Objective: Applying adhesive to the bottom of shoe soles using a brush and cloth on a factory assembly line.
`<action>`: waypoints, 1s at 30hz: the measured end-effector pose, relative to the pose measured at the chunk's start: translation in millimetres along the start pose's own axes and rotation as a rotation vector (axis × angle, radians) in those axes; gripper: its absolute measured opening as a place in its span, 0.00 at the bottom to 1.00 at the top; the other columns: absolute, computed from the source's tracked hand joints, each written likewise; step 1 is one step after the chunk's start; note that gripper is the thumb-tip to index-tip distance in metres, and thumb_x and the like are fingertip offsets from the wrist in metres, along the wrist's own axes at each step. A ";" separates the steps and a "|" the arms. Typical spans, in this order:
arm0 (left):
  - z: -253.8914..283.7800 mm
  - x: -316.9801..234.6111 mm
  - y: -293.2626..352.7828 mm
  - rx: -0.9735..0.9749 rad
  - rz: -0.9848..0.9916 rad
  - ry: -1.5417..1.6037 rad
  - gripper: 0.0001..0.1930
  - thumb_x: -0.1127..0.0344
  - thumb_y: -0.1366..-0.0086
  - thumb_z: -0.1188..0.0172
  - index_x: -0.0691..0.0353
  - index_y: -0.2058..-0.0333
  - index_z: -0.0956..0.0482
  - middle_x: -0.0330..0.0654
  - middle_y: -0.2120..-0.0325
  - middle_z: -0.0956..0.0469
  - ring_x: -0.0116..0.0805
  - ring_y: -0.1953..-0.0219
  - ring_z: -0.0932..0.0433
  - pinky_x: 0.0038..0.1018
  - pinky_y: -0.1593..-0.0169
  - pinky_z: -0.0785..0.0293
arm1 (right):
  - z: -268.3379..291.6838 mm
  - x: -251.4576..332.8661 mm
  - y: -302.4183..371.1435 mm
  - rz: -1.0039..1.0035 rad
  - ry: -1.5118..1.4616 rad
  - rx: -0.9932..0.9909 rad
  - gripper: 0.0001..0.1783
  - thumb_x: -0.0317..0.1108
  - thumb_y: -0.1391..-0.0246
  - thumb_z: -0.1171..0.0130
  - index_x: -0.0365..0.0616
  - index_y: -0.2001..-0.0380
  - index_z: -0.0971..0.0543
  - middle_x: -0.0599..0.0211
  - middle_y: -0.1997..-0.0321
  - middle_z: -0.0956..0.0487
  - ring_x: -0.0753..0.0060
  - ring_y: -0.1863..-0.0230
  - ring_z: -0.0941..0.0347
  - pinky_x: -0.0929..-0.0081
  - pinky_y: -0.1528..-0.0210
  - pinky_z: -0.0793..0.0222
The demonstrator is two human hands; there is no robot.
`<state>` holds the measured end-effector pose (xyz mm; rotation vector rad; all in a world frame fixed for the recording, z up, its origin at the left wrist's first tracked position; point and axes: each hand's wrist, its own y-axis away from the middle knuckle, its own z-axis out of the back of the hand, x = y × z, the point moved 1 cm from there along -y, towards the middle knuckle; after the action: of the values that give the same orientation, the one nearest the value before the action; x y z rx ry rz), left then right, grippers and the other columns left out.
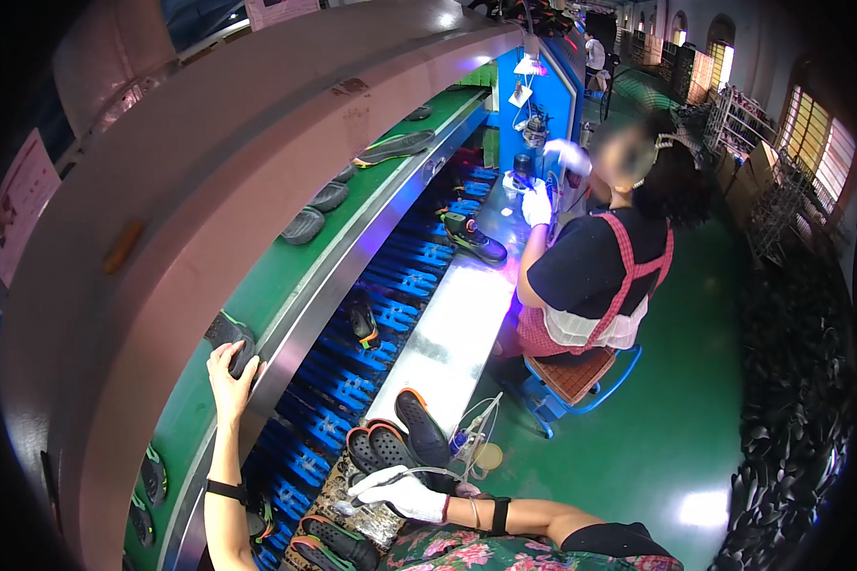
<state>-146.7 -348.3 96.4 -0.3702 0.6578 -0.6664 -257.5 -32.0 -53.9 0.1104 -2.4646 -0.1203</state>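
Note:
My bare left hand [229, 383] reaches over the edge of the green belt [262, 285]. Its fingers close on a dark shoe sole [234, 339] lying there. A white glove covers my right hand [405, 493], low over a stained work board [338, 490]. Its fingers are pinched around a slim pale tool [427, 469] whose kind I cannot make out. Just beyond that glove stand several dark soles, among them a perforated sole [388, 445] and a smooth one with an orange edge [422, 426]. More orange-trimmed soles [338, 544] rest nearer my body.
A slatted blue-and-black conveyor [328, 409] carries shoes, including a dark shoe [363, 322]. Beyond the metal tabletop [452, 328], a co-worker [600, 257] in white gloves sits on a stool [573, 374]. The curved machine cover [152, 285] overhangs the belt. Dark pieces [781, 409] are heaped at right.

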 end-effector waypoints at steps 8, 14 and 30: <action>3.4 -1.8 -0.1 0.016 -0.001 -0.015 0.22 0.64 0.46 0.29 0.60 0.52 0.18 0.47 0.50 0.25 0.45 0.45 0.29 0.39 0.39 0.33 | 2.4 -9.4 -0.3 0.052 -0.015 0.005 0.12 0.22 0.45 0.35 0.32 0.57 0.16 0.55 0.55 0.15 0.67 0.54 0.18 0.73 0.46 0.24; 2.7 1.0 2.5 0.022 0.023 0.033 0.22 0.64 0.47 0.26 0.59 0.52 0.17 0.47 0.50 0.25 0.45 0.45 0.30 0.38 0.39 0.33 | 2.2 -11.9 1.5 0.031 -0.040 -0.017 0.13 0.24 0.46 0.34 0.35 0.56 0.16 0.59 0.57 0.14 0.71 0.58 0.18 0.77 0.53 0.22; 2.8 7.0 -0.8 0.039 0.028 0.010 0.21 0.65 0.43 0.29 0.59 0.49 0.19 0.46 0.47 0.25 0.44 0.42 0.29 0.36 0.36 0.36 | -1.9 -12.1 -2.7 0.033 -0.081 -0.017 0.12 0.19 0.48 0.35 0.32 0.58 0.16 0.55 0.56 0.15 0.67 0.55 0.18 0.72 0.47 0.23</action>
<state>-141.1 -353.3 95.8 -0.3211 0.6574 -0.6536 -246.7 -33.4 -60.3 0.0584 -2.5448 -0.1345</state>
